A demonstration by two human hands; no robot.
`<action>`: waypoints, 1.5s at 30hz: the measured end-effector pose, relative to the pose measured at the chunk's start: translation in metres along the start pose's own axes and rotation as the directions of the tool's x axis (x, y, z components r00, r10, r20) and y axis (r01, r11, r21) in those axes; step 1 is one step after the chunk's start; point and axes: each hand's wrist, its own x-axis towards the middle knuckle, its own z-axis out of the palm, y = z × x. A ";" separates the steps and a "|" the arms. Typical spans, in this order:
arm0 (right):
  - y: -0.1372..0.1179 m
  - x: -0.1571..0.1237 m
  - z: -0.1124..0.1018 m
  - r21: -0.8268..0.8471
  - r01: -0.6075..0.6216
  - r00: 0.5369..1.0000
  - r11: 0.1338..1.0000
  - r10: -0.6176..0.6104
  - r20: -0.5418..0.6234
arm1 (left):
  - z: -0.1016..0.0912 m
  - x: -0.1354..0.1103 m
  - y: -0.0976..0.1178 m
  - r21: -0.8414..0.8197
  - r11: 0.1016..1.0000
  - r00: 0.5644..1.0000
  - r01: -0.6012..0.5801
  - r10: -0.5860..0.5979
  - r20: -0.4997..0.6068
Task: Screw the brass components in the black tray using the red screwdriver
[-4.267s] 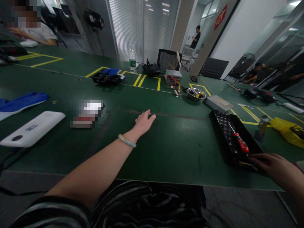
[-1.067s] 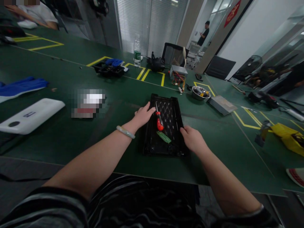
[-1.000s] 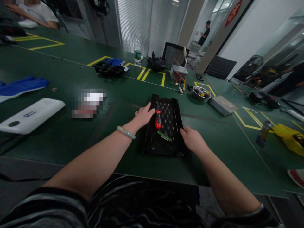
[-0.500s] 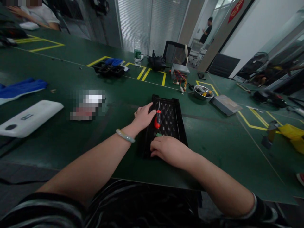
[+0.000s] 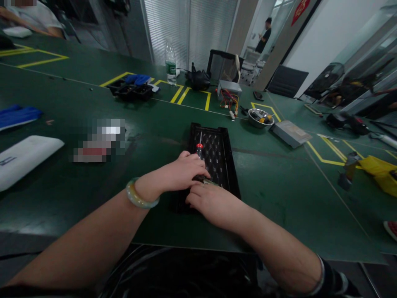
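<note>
A black tray [image 5: 230,161] with a quilted-looking floor lies on the green table in front of me. In it rests a screwdriver [image 5: 199,147] with a red and dark handle, its shaft pointing away from me; my left hand partly covers the handle. Over the near part of the tray, my left hand [image 5: 186,170], a bangle on its wrist, has its fingers closed on a small, thin circuit board [image 5: 205,180]. My right hand [image 5: 214,205] is curled around the near side of that same board, fingertips turned down and partly hidden.
Beyond the tray are a metal bowl [image 5: 261,119] of tools, a grey metal box [image 5: 228,89] with coloured wires, and a flat grey case [image 5: 291,133]. A water bottle [image 5: 170,66] and black organiser [image 5: 132,91] stand farther back. At left lie a white device [image 5: 29,159] and blue glove [image 5: 20,117].
My left hand has moved from the tray's left edge nearer to me, over the screwdriver handle, and now meets my right hand at the circuit board. The view has shifted slightly right.
</note>
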 end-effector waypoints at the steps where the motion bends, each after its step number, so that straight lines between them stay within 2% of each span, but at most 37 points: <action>1: 0.000 -0.001 0.001 -0.012 0.009 1.000 1.000 -0.009 -0.007 | 0.001 0.001 0.000 0.007 1.000 1.000 0.003 -0.003 -0.009; 6: -0.002 -0.005 -0.002 -0.049 0.016 0.999 0.999 -0.019 -0.049 | 0.003 0.002 0.000 -0.013 1.000 0.999 -0.017 0.016 -0.033; 11: 0.005 -0.011 -0.018 -0.015 -0.112 0.986 0.994 0.109 -0.129 | -0.001 0.003 0.004 -0.041 0.998 0.999 0.039 -0.039 -0.007; 13: 0.014 -0.017 -0.027 0.003 -0.225 0.961 0.974 0.222 -0.167 | -0.004 0.004 0.006 -0.043 0.996 0.997 0.080 -0.080 -0.016; 17: 0.038 -0.032 -0.036 0.049 -0.432 0.874 0.901 0.431 -0.226 | -0.006 0.005 0.007 -0.085 0.989 0.990 0.124 -0.129 -0.055; 20: 0.051 -0.039 -0.034 0.089 -0.501 0.830 0.861 0.507 -0.233 | -0.007 0.005 0.004 -0.113 0.982 0.984 0.151 -0.160 -0.075; 23: 0.059 -0.039 -0.029 0.131 -0.531 0.807 0.837 0.547 -0.224 | -0.008 0.005 0.001 -0.127 0.974 0.973 0.189 -0.203 -0.112; 28: 0.062 -0.036 -0.027 0.282 -0.531 0.754 0.799 0.597 -0.273 | -0.004 0.004 -0.003 -0.193 0.947 0.953 0.258 -0.282 -0.109; 31: 0.059 -0.035 -0.031 0.429 -0.444 0.766 0.786 0.582 -0.273 | -0.001 0.004 -0.003 -0.249 0.928 0.943 0.278 -0.313 -0.114; 34: 0.057 -0.035 -0.032 0.566 -0.347 0.789 0.748 0.559 -0.254 | -0.002 0.005 -0.002 -0.368 0.897 0.942 0.246 -0.310 -0.126; 39: 0.063 -0.035 -0.026 0.688 -0.314 0.742 0.654 0.621 -0.252 | -0.002 0.005 -0.001 -0.610 0.770 0.947 0.189 -0.308 -0.095; 45: 0.069 -0.034 -0.021 0.740 -0.308 0.708 0.598 0.664 -0.242 | 0.002 0.006 -0.002 -0.676 0.719 0.931 0.161 -0.339 -0.139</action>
